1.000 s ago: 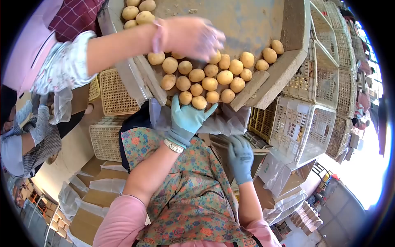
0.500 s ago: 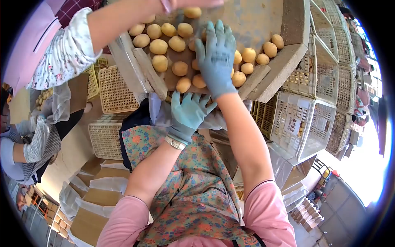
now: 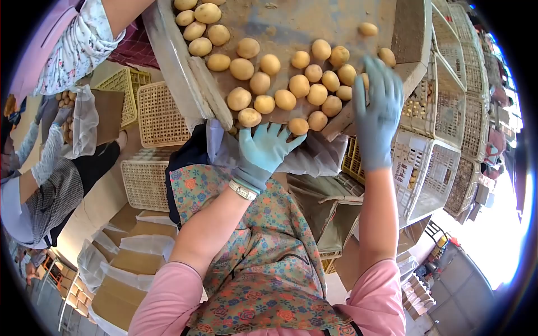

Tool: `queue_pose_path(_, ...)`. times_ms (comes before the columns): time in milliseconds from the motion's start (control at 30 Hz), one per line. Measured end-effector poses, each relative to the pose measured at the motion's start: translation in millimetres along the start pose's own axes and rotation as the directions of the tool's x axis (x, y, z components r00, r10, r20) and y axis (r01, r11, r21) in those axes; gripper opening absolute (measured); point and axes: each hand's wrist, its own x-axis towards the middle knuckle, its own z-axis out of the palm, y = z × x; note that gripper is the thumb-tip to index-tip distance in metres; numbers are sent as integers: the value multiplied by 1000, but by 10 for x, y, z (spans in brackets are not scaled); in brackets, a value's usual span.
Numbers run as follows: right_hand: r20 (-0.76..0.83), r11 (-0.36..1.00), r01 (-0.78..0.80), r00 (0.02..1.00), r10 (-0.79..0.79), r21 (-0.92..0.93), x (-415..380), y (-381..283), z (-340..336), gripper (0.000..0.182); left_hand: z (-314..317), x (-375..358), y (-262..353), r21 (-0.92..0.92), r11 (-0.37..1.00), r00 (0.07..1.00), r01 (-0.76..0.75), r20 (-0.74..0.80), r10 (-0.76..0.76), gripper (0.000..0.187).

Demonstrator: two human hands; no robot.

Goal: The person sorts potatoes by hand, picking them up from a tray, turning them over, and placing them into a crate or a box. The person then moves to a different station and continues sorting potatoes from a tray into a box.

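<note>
One wide, walled tabletop [image 3: 302, 25] slopes across the top centre of the frame, its mouth narrowing toward me. Lattice crates [image 3: 434, 185] stand stacked at the right of the frame, and cardboard boxes [image 3: 126, 302] with thin liners sit at the lower left. A co-worker's arm [image 3: 124, 12] reaches in at the upper left.

My right hand [image 3: 380, 115] is over the right side of the tabletop, blurred, its fingers loosely stretched and closed on nothing I can see; the palm is hidden from me. My left hand [image 3: 260, 151] is at the mouth, fingers spread and released, the tips right beside the nearest potatoes.

The potatoes [image 3: 299, 85] lie loosely across the upper centre, with more by the left wall and a lone potato [image 3: 367, 29] up near the right wall. The front potato [image 3: 298, 126] sits beside my left thumb, close to the edge. I judge that one riskiest: my left hand covers only part of the mouth, so a nudge from behind could roll it past my thumb and drop it. A hard sweep with my right hand could knock potatoes together and bruise them.
</note>
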Motion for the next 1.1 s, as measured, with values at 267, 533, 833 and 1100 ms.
queue_pose_path(267, -26, 998, -41, 999, 40, -54, -697, -61, 111, 28, 88, -1, -12, 12, 1000, 1000, -19, -19, 19, 77)
queue_pose_path(533, -57, 998, -56, 997, 54, -40, -703, -85, 107, 30, 97, 3, -1, -9, 1000, 1000, 9, 22, -9, 73)
queue_pose_path(833, -65, 996, -73, 996, 69, -52, -719, -90, 131, 31, 103, -7, 23, -6, 1000, 996, 16, 90, -15, 85)
queue_pose_path(1100, -80, 995, -77, 994, 72, -65, -718, -86, 146, 29, -503, 120, 118, -36, 998, 994, 44, 103, -40, 48)
